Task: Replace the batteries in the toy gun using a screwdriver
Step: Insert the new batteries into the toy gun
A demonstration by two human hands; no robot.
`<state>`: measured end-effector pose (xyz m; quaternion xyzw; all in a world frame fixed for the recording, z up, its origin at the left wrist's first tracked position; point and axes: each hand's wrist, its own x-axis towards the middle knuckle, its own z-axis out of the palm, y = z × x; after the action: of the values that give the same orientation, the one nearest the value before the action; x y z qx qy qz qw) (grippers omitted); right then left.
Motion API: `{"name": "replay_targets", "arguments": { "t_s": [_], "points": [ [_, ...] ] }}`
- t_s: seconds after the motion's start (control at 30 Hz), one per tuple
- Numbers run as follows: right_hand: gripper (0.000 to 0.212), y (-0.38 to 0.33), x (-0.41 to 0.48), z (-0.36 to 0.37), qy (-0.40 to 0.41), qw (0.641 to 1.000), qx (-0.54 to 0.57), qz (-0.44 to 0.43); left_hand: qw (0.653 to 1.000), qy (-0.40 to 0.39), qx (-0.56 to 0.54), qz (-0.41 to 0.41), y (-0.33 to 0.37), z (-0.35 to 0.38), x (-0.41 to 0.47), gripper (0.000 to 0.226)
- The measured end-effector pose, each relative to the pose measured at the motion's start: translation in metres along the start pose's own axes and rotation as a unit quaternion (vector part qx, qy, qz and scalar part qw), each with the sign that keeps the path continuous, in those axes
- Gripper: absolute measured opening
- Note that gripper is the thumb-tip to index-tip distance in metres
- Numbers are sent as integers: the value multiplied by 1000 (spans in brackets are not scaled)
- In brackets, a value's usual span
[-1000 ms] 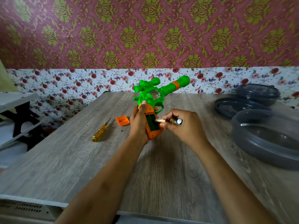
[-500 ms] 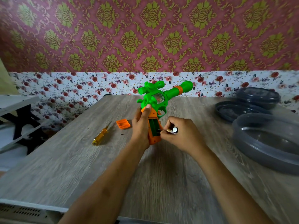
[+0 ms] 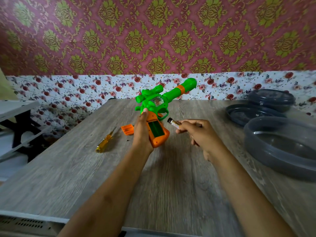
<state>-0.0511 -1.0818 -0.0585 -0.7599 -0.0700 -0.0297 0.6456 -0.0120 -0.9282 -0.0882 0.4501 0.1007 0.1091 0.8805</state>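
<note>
Since half a second ago the right hand [image 3: 198,134] has drawn the battery [image 3: 173,123] out of the toy gun [image 3: 154,113], its fingers pinching it just right of the open, empty-looking compartment [image 3: 156,128], long axis angled up-left. Left hand [image 3: 142,132] grips the orange handle above the table [image 3: 68,177]; screwdriver [image 3: 105,141] and cover [image 3: 127,129] lie left.

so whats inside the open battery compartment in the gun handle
The compartment in the toy gun shows only a dark green cavity, with no battery visible. Its left edge is covered by the left hand. The right hand holds a battery outside it.
</note>
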Motion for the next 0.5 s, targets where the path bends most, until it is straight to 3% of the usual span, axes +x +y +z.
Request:
{"name": "replay_targets", "arguments": {
  "t_s": [0.1, 0.2, 0.37, 0.5],
  "points": [
    [15, 0, 2, 2, 4, 995, 85, 52, 999, -35, -29, -26, 0, -1, 1, 28],
    [12, 2, 1, 2, 9, 994, 102, 40, 997, -58, -30, -35, -2, -2, 4, 30],
    [10, 5, -1, 6, -27, 994, -22, -106, 997, -72, 1, -38, -1, -1, 1, 37],
    [12, 10, 1, 12, -1, 958, -168, -232, 995, -85, 9, -44, -3, 1, -1, 38]
  ]
}}
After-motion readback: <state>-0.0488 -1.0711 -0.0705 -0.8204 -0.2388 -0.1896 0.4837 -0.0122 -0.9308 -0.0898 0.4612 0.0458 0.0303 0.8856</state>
